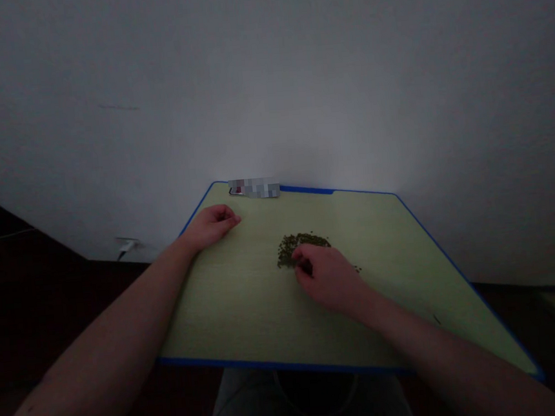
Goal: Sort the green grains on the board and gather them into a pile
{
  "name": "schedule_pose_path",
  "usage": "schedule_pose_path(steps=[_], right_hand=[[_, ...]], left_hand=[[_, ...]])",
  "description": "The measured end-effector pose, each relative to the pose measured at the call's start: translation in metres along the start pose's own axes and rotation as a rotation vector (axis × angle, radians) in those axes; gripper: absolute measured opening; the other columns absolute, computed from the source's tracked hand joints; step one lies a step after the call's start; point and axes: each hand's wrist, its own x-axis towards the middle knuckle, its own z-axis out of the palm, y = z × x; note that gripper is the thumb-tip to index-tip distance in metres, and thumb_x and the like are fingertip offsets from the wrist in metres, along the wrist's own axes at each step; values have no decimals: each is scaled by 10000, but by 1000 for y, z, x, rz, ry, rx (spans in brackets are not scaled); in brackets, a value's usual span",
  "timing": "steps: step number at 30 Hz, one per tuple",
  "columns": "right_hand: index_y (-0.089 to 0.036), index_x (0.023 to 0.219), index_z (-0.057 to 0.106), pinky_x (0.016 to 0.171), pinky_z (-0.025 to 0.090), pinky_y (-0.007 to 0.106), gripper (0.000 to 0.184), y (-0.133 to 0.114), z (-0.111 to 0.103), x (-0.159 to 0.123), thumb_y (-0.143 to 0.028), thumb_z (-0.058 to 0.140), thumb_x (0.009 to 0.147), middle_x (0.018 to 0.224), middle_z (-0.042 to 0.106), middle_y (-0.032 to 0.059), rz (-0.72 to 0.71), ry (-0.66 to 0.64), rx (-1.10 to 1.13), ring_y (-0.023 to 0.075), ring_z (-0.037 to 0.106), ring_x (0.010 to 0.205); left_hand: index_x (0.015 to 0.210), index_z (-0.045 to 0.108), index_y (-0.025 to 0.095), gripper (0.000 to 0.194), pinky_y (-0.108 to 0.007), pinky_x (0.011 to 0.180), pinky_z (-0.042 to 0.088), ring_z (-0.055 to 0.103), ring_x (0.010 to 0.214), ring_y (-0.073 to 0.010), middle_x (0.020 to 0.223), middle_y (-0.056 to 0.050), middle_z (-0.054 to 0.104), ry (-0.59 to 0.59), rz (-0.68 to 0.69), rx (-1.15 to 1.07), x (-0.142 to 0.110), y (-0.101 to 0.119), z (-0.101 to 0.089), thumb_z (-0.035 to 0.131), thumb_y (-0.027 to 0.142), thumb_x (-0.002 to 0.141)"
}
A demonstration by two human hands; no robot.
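A loose pile of small greenish-brown grains (288, 247) lies near the middle of the pale table top; their exact kind is too small to tell. My right hand (329, 276) is at the near right side of this pile, thumb and forefinger curled together in a pinch. Whatever may be between those fingertips is hidden. Several stray grains (358, 269) lie just right of the hand. Over by the table's left edge rests my left hand (211, 227), fingers curled and thumb pressed to them; I cannot make out anything in it.
The folding-style table (248, 314) has a blue rim and stands against a pale wall (267, 92). A flat, blurred-out object (255, 188) lies at its back left edge. Below the near edge, a dark round container (317, 392) sits between my legs. A white plug (128, 245) is low on the wall.
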Motion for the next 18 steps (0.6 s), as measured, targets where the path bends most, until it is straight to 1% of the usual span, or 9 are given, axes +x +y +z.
schedule_pose_path(steps=[7, 11, 15, 18], right_hand=[[-170, 879, 582, 626, 360, 243, 161, -3, 6, 3, -144, 478, 759, 750, 618, 27, -30, -41, -26, 128, 536, 669], [-172, 867, 583, 631, 364, 246, 164, -3, 8, 1, -136, 470, 755, 754, 621, 27, -23, -20, -45, 129, 540, 670], [-176, 867, 595, 613, 371, 253, 168, 7, 2, -9, -149, 482, 746, 742, 629, 30, 54, -16, -68, 139, 549, 662], [-175, 898, 604, 618, 389, 259, 191, 21, -9, -22, -161, 499, 740, 753, 646, 37, 162, -16, -48, 144, 565, 662]], left_hand=[[675, 529, 172, 253, -207, 458, 288, 374, 459, -69, 508, 49, 431, -1, 0, -31, 1, -2, 1, 566, 421, 685], [674, 531, 171, 243, -210, 465, 296, 381, 466, -71, 515, 46, 440, -6, 6, -27, 1, -1, 0, 569, 410, 682], [669, 534, 171, 241, -213, 465, 293, 379, 462, -72, 505, 45, 441, -5, -6, -13, 1, 0, 0, 565, 410, 682], [668, 535, 169, 240, -213, 468, 297, 382, 463, -72, 500, 44, 444, -1, -14, -20, 1, 1, 1, 570, 406, 674]])
